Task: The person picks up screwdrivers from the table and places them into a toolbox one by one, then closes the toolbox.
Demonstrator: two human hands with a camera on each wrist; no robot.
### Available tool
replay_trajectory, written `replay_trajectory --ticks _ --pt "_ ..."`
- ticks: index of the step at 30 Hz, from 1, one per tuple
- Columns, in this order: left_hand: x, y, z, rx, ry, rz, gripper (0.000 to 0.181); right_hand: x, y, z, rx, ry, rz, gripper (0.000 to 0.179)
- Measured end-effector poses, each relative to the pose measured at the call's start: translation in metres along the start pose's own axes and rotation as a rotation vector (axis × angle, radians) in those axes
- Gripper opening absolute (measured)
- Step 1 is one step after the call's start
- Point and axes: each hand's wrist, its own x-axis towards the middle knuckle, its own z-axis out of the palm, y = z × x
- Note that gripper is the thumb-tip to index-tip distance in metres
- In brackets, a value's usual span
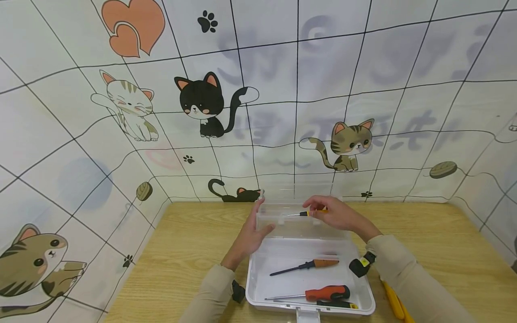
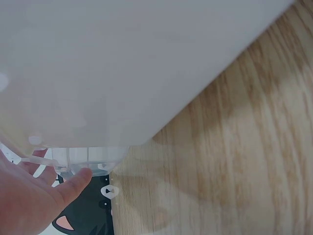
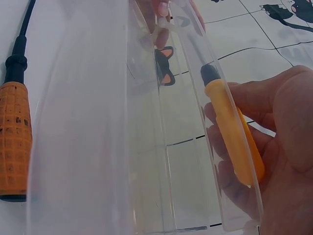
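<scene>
Head view: yellow screwdriver [image 1: 304, 214], long axis crosswise, tip pointing left.

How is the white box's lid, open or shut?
Open: the clear lid stands raised at the back of the white box, leaving the red-handled screwdriver inside uncovered.

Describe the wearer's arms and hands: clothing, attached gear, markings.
Left hand and right hand: bare, no gloves. Plain beige sleeves reach toward the wrists. Left wrist device: black, blocky. Right wrist device: also black and blocky, with a small yellow patch.
</scene>
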Motion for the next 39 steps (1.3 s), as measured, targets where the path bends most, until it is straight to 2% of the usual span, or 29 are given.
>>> replay_trajectory --ticks 23,25,32,39 --pt "-0.001 0.002 0.000 0.001 0.003 -0.009 0.075 -0.002 0.000 0.000 0.000 0.031 -0.017 0.022" --pt "0.001 -0.001 0.001 -0.005 0.007 -0.005 0.075 -0.002 0.000 0.000 0.001 0.036 -0.019 0.021" --pt "0.013 -0.035 0.010 -0.013 0.032 0.003 0.076 -0.003 0.001 -0.001 0.004 0.058 -0.023 0.021" --pt "0.015 -0.043 0.009 -0.006 0.029 0.012 0.075 -0.005 -0.002 -0.005 -0.001 0.097 -0.024 0.021"
